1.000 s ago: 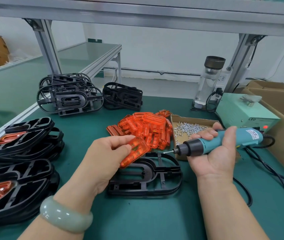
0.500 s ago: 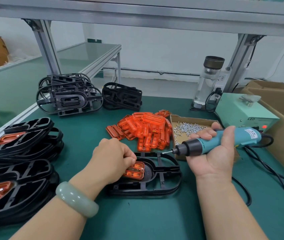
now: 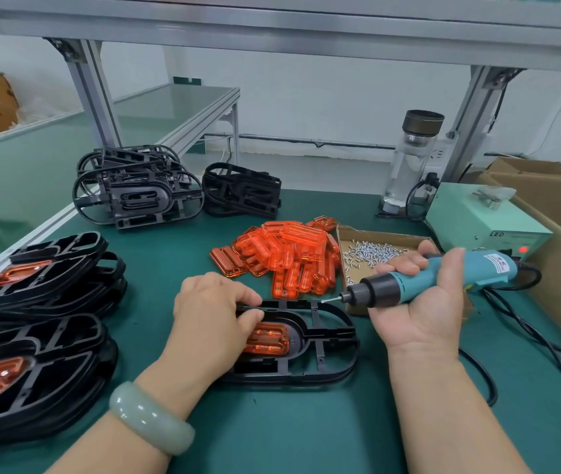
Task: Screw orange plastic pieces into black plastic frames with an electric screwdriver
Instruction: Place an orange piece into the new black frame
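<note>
A black plastic frame (image 3: 334, 367) lies flat on the green mat in front of me. An orange piece (image 3: 267, 338) sits in its centre pocket. My left hand (image 3: 210, 313) covers the frame's left end, its fingers curled over the top rail and its thumb at the orange piece's upper edge. My right hand (image 3: 422, 319) grips the teal electric screwdriver (image 3: 487, 268), which lies nearly level and points left. The bit tip hovers just above the frame's upper right rail. A pile of loose orange pieces (image 3: 289, 258) lies behind the frame.
An open cardboard box of screws (image 3: 371, 251) sits beside the pile. Bare black frames (image 3: 135, 189) are stacked at the back left, and frames holding orange pieces (image 3: 33, 371) at the near left. A green power unit (image 3: 484, 220), a bottle (image 3: 412, 159) and a black cable (image 3: 529, 340) stand right.
My left hand brought the orange piece down from mid-air into the frame's pocket and now rests over the frame's left end. The screwdriver has stayed almost still.
</note>
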The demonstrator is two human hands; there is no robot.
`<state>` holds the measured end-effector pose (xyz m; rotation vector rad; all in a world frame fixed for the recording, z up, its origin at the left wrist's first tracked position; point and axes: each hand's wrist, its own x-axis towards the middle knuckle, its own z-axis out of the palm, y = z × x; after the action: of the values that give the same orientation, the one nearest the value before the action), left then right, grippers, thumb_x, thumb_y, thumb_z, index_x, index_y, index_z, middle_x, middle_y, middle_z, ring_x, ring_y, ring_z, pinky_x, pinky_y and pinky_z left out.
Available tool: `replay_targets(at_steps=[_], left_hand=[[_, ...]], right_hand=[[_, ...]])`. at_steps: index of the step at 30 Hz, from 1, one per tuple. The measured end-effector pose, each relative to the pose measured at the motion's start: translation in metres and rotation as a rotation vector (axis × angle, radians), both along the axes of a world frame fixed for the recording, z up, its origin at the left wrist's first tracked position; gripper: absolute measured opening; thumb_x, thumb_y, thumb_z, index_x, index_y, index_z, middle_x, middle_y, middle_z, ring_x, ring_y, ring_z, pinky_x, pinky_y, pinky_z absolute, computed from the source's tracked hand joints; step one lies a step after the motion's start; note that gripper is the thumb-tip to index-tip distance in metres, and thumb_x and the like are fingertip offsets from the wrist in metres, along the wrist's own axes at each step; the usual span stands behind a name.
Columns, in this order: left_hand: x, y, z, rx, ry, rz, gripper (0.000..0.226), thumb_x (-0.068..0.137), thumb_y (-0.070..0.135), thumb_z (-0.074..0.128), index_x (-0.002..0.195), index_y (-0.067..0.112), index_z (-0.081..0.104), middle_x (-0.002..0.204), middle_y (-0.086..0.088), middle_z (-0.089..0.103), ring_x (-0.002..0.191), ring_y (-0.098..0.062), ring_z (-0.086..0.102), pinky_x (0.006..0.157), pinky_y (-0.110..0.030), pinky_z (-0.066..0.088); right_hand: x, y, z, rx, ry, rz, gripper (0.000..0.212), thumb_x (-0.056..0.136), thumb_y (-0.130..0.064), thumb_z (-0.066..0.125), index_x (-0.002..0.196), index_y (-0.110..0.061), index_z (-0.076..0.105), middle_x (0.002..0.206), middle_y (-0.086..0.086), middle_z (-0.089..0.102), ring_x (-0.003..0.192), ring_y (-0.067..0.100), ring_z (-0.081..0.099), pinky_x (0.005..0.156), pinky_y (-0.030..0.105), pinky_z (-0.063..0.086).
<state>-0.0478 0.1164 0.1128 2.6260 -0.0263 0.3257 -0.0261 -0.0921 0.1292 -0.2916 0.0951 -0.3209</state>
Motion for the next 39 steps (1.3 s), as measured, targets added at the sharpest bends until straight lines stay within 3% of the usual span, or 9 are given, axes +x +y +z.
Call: replay_targets(at_steps=[3,6,9,13,19,25,35,39], left_hand=[[-0.004,0.009,0.009,0.087,0.085,-0.045,0.005,0.081,0.037,0.069,0.077,0.040,0.070,0.084,0.017,0.046,0.091,-0.013,0.048,0.076,-0.028,0.041],[-0.007,0.016,0.011,0.112,0.237,-0.100,0.007,0.082,0.034,0.069,0.086,0.038,0.072,0.081,0.019,0.053,0.072,-0.002,0.052,0.058,-0.015,0.036],[-0.006,0.017,0.009,0.071,0.295,-0.120,0.008,0.082,0.030,0.069,0.085,0.037,0.071,0.076,0.019,0.061,0.073,-0.001,0.055,0.061,-0.015,0.036],[-0.002,0.021,0.006,0.036,0.345,-0.094,0.019,0.079,0.033,0.072,0.067,0.044,0.061,0.077,0.017,0.063,0.073,-0.001,0.057,0.062,-0.018,0.040],[-0.002,0.026,0.000,-0.131,0.406,-0.061,0.025,0.076,0.030,0.077,0.058,0.044,0.065,0.074,0.016,0.066,0.075,-0.002,0.059,0.065,-0.019,0.042],[-0.004,0.022,-0.002,-0.072,0.375,-0.055,0.024,0.079,0.029,0.073,0.062,0.043,0.063,0.069,0.015,0.065,0.064,-0.002,0.057,0.055,-0.016,0.037],[-0.010,0.013,0.000,-0.004,0.365,-0.139,0.023,0.080,0.032,0.071,0.063,0.044,0.061,0.069,0.018,0.063,0.062,0.004,0.055,0.053,-0.009,0.033],[-0.010,0.010,0.010,-0.059,0.274,-0.138,0.004,0.082,0.039,0.066,0.086,0.041,0.068,0.069,0.022,0.060,0.067,0.007,0.054,0.057,-0.009,0.034]], right_hand=[[0.001,0.000,0.000,-0.004,0.006,0.000,0.026,0.074,-0.048,0.059,0.081,-0.023,0.054,0.060,-0.012,0.044,0.047,0.001,0.044,0.054,0.016,0.040],[0.000,0.000,0.001,-0.003,0.005,-0.001,0.027,0.073,-0.048,0.060,0.082,-0.023,0.054,0.060,-0.012,0.044,0.046,0.001,0.044,0.054,0.016,0.041],[0.000,0.000,0.000,0.000,0.002,-0.002,0.027,0.073,-0.047,0.060,0.082,-0.023,0.054,0.059,-0.012,0.045,0.046,0.001,0.045,0.054,0.016,0.041],[0.000,0.000,0.001,0.007,-0.001,-0.003,0.027,0.073,-0.047,0.060,0.082,-0.022,0.054,0.058,-0.012,0.045,0.046,0.002,0.045,0.053,0.015,0.041],[0.000,0.000,0.001,0.020,-0.012,0.003,0.027,0.074,-0.047,0.060,0.082,-0.022,0.054,0.058,-0.013,0.046,0.046,0.001,0.046,0.053,0.015,0.042],[-0.001,0.000,0.002,0.016,-0.017,0.012,0.027,0.074,-0.047,0.060,0.084,-0.022,0.055,0.058,-0.012,0.046,0.046,0.002,0.046,0.052,0.016,0.043],[-0.002,-0.001,0.003,0.024,-0.015,0.004,0.028,0.073,-0.047,0.061,0.082,-0.021,0.055,0.058,-0.012,0.046,0.046,0.002,0.046,0.052,0.016,0.043],[-0.001,-0.003,0.003,0.030,-0.019,-0.001,0.026,0.075,-0.046,0.061,0.083,-0.022,0.055,0.058,-0.012,0.046,0.046,0.002,0.046,0.052,0.016,0.043]])
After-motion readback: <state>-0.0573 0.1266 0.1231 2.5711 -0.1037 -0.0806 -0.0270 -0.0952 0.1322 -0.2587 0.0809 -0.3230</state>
